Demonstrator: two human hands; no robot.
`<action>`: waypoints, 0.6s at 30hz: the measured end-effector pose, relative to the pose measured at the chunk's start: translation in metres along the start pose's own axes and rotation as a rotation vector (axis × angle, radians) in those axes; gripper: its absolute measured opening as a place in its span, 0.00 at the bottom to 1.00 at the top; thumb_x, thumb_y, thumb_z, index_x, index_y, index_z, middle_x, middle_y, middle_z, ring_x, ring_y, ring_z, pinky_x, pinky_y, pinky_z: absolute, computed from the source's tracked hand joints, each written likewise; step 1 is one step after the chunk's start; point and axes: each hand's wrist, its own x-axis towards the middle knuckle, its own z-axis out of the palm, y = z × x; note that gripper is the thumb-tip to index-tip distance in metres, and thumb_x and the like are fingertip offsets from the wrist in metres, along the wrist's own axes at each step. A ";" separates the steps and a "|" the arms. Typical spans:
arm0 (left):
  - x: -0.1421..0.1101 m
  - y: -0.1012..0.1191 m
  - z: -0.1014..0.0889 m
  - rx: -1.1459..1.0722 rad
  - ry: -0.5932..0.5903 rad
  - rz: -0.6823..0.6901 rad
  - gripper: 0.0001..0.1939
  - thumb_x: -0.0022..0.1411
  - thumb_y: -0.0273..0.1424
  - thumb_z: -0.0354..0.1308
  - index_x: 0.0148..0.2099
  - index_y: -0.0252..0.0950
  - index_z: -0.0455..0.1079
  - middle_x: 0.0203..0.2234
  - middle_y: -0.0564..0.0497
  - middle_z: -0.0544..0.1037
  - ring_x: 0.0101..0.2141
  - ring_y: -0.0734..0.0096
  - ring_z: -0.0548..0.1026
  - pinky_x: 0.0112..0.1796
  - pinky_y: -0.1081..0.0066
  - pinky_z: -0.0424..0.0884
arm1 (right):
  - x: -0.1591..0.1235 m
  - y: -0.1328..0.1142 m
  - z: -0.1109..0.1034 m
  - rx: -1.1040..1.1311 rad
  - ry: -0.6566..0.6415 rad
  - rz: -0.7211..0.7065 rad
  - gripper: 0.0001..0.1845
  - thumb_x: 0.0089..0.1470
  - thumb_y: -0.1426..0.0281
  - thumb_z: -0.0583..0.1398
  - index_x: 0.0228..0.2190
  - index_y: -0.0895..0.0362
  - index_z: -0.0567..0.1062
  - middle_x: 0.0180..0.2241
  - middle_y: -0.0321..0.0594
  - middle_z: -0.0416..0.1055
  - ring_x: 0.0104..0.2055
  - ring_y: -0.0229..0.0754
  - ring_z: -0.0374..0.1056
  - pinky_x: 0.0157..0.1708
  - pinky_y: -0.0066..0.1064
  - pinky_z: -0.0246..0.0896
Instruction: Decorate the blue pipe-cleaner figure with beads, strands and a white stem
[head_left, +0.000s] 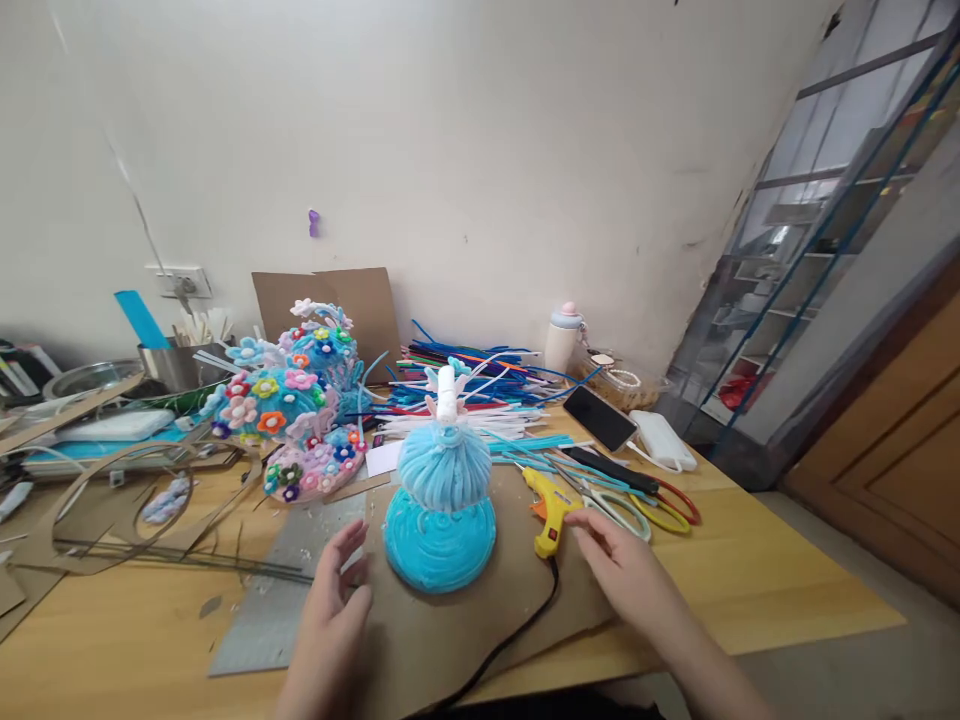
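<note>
A light-blue fuzzy dress figure (442, 505) with a white top stands on a brown cardboard sheet (465, 625) near the table's front edge. My left hand (334, 600) rests just left of its base, fingers stretched out and holding nothing. My right hand (626, 570) lies flat on the cardboard to the right, fingers apart, its fingertips close to the handle of a yellow glue gun (551, 505). The gun's black cord (517, 630) runs toward me.
A pile of coloured pipe cleaners (480, 385) lies behind the figure. Flower-covered craft pieces (296, 400) stand at the left. Scissors (645, 500), a black phone (600, 418), a white power bank (664, 438) and a small bottle (564, 338) sit at the right. Cardboard scraps (112, 500) cover the left side.
</note>
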 end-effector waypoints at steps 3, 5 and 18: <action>-0.001 -0.002 -0.001 0.127 -0.011 0.032 0.30 0.47 0.34 0.58 0.55 0.38 0.64 0.58 0.38 0.69 0.56 0.46 0.69 0.56 0.47 0.64 | 0.009 0.003 0.002 -0.089 -0.139 -0.019 0.16 0.58 0.60 0.55 0.42 0.48 0.79 0.41 0.41 0.80 0.42 0.53 0.74 0.44 0.44 0.65; -0.001 -0.005 0.001 0.185 -0.029 0.062 0.29 0.49 0.35 0.59 0.55 0.38 0.65 0.57 0.39 0.70 0.55 0.47 0.70 0.55 0.48 0.66 | 0.013 -0.001 0.008 -0.162 -0.201 -0.034 0.17 0.58 0.59 0.55 0.44 0.46 0.79 0.45 0.42 0.78 0.46 0.55 0.72 0.46 0.45 0.63; -0.006 -0.021 -0.006 0.675 -0.098 0.362 0.23 0.60 0.30 0.55 0.58 0.40 0.65 0.54 0.42 0.73 0.53 0.52 0.74 0.52 0.56 0.72 | -0.013 0.006 0.015 0.469 -0.045 0.144 0.22 0.56 0.49 0.56 0.36 0.53 0.75 0.20 0.34 0.69 0.16 0.38 0.64 0.17 0.29 0.61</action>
